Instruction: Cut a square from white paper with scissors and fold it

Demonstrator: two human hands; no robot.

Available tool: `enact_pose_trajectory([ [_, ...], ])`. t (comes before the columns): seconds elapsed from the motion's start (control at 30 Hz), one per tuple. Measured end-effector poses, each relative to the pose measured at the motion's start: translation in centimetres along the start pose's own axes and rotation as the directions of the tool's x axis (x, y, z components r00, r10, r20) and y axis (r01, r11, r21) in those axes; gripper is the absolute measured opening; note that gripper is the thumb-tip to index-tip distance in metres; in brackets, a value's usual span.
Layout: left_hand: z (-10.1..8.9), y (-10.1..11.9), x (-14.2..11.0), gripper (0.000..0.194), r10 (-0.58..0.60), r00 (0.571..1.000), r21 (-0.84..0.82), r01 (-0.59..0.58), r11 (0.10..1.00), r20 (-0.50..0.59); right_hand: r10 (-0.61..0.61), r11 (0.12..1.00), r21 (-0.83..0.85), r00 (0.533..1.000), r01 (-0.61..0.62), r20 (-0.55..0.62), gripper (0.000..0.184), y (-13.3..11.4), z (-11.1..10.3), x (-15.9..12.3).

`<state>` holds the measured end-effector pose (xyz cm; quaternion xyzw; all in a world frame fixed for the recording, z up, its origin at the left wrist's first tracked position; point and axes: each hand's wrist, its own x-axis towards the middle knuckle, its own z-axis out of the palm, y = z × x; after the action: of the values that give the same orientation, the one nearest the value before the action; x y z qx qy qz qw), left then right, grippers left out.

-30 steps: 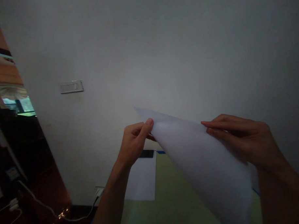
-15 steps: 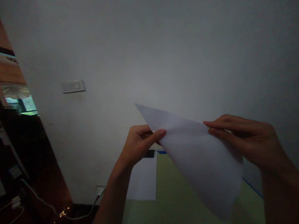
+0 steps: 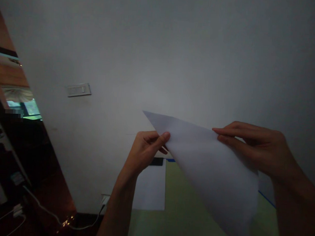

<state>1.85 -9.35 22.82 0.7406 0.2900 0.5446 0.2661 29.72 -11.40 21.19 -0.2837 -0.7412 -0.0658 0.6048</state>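
My forearms run out of view at the bottom and right edges. My left hand (image 3: 146, 148) has its grip pinching the near edge of a white sheet (image 3: 212, 175), thumb on top, the fingers partly hidden behind; my right hand (image 3: 262, 145) pinches the upper edge between thumb and fingertips. The sheet hangs curved between them above the green desk (image 3: 181, 208), its lower tip dim at the bottom of view. A second white sheet (image 3: 149, 190) lies there, partly covered by my left arm, a dark strip (image 3: 156, 161) across its top, too obscured to identify. Beyond stands the wall (image 3: 187, 64) with its switch plate (image 3: 79, 90).
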Motion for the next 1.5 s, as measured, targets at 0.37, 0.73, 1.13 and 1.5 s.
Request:
enact_pose_trajectory([
  [0.37,2.0,-3.1,1.8,0.038,-0.123,0.989,-0.066,0.128,0.99,0.078,0.146,0.987,0.062,0.989,-0.147,0.024,0.018,2.6,0.2,0.4],
  [0.73,4.1,-17.9,-3.7,0.059,-0.546,0.837,-0.177,0.534,0.827,-0.028,0.586,0.697,0.213,0.715,-0.685,0.381,0.032,10.6,9.5,-10.3],
  [1.13,6.5,-20.6,-7.0,0.048,-0.57,0.816,-0.238,0.575,0.783,0.096,0.657,0.661,0.208,0.69,-0.721,0.303,0.032,13.6,10.3,-14.9],
  [1.5,5.3,-20.9,-6.9,0.051,-0.469,0.879,0.131,0.476,0.869,-0.082,0.633,0.704,0.197,0.729,-0.682,0.262,0.028,14.1,11.7,-15.9],
])
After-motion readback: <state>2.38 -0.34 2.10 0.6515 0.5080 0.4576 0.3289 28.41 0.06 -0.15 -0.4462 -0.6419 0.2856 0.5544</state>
